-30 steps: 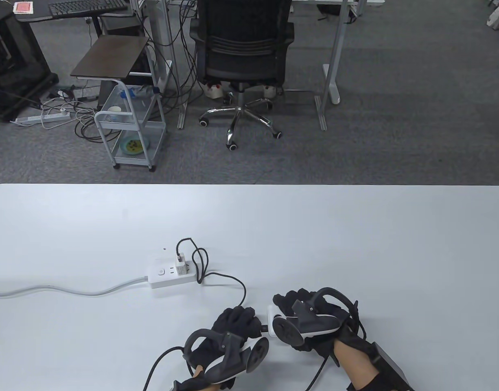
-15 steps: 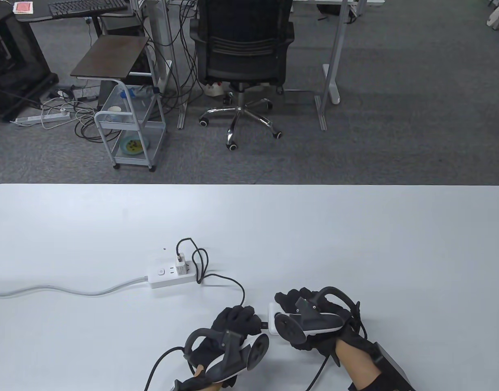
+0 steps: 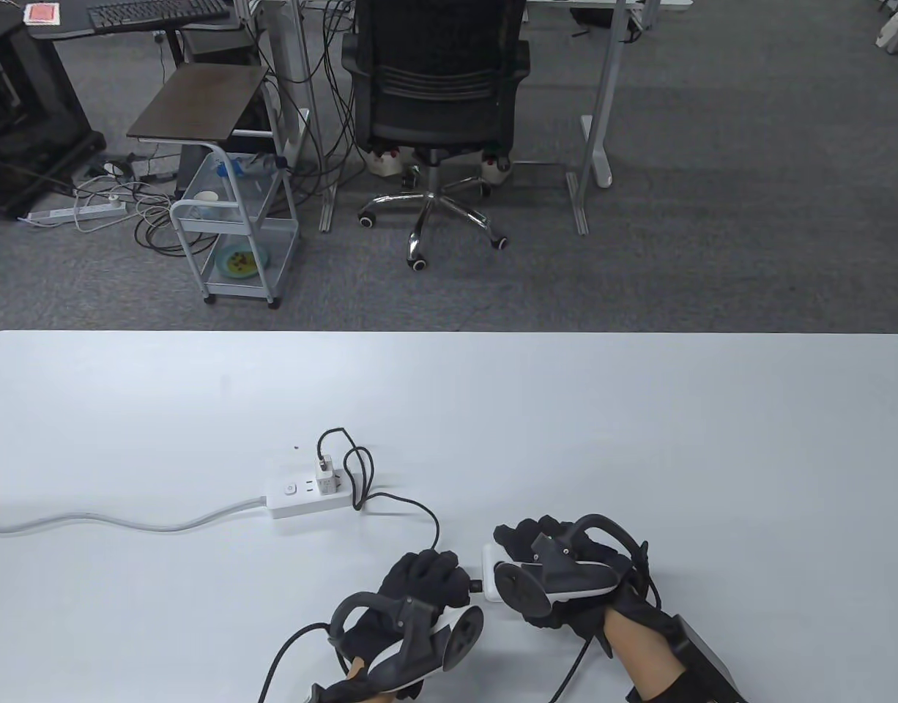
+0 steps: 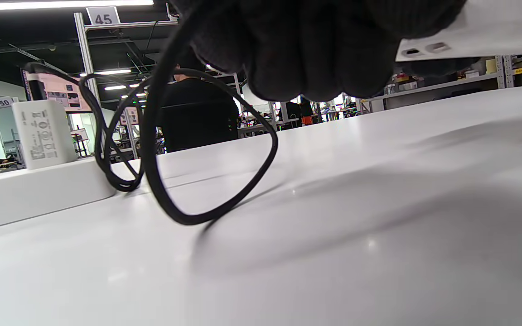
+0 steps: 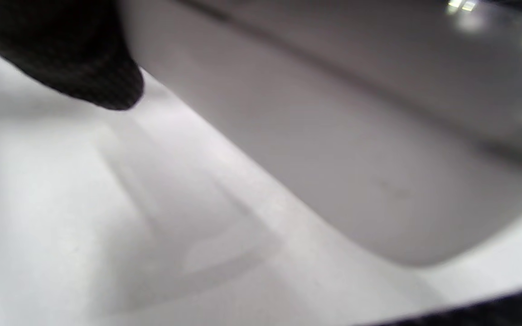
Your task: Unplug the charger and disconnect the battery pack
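Our right hand (image 3: pixel 559 578) gripped the white pack (image 3: pixel 491 571), fingers curled over its top; the pack lay on the table (image 3: pixel 639 439) near the front edge, mostly hidden under the hand; in the right wrist view only a dark fingertip (image 5: pixel 84 68) and blurred white surfaces showed. Our left hand (image 3: pixel 420 593) sat just beside the pack's left end, fingers bunched around the black cable (image 3: pixel 412 505) at its plug; we could not tell whether the plug was still seated in the pack. From there the cable ran back across the table, looped beside the strip (image 3: pixel 306 498), and rose into the charger (image 3: pixel 324 469); the charger stood upright, plugged into the strip; the strip's grey cord (image 3: pixel 127 521) trailed off to the left edge.
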Available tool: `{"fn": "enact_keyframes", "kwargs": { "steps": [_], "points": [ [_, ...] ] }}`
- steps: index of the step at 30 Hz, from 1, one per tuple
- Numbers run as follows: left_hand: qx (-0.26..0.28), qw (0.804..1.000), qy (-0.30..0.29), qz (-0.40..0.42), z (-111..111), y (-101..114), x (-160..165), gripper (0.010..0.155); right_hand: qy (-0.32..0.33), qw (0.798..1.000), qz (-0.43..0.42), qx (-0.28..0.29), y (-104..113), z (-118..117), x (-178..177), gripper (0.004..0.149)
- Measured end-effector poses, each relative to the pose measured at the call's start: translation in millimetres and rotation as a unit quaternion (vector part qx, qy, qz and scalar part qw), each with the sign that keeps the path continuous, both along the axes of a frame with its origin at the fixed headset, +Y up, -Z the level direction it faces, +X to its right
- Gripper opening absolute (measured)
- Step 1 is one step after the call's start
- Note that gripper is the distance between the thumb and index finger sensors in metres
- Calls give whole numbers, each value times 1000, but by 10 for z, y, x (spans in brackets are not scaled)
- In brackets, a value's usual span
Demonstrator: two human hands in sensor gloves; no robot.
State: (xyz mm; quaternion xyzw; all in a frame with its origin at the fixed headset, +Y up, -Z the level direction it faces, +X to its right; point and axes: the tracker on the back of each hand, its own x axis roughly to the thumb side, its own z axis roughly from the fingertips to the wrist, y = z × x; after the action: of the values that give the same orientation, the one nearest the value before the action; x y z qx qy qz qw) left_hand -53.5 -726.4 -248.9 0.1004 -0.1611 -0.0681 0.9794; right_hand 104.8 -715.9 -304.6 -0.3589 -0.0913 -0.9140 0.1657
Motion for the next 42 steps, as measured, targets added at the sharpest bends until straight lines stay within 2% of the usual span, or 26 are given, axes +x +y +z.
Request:
{"fn": "enact_keyframes", "kwargs": {
  "steps": [5, 9, 13, 18, 21, 24, 28, 38, 42],
  "points": [
    [17, 999, 14, -24, -31, -10, 13, 41, -6, 1000, 2, 2, 41, 15, -18, 112],
    [11, 1000, -3, -4, -2, 23, -27, 42, -3, 1000, -4, -4, 34, -3, -7, 112],
    [7, 1000, 9, 0, -11, 24, 2, 42, -7, 1000, -8, -8, 24, -12, 19, 113],
    [5, 1000, 3, -3, -3, 11, 4, 42, 3, 1000, 13, 17, 46, 10, -12, 113],
    [25, 999, 27, -10, -14, 48, 14, 41, -11, 1000, -6, 3, 53, 0, 2, 113],
    [17, 999, 35, -5, -51, 26, 0, 41, -15, 1000, -19, -9, 53, -15, 14, 112],
    [7, 1000, 6, -1, 12, 20, 22, 41, -5, 1000, 0, 10, 38, 3, 19, 113],
    [4, 998, 39, -40, -33, -1, 28, 41, -13, 1000, 7, -3, 30, 24, -42, 112],
    [-27, 1000, 13, 1, -13, 7, 1, 41, -7, 1000, 14, 0, 8, 18, -19, 113]
  ]
}}
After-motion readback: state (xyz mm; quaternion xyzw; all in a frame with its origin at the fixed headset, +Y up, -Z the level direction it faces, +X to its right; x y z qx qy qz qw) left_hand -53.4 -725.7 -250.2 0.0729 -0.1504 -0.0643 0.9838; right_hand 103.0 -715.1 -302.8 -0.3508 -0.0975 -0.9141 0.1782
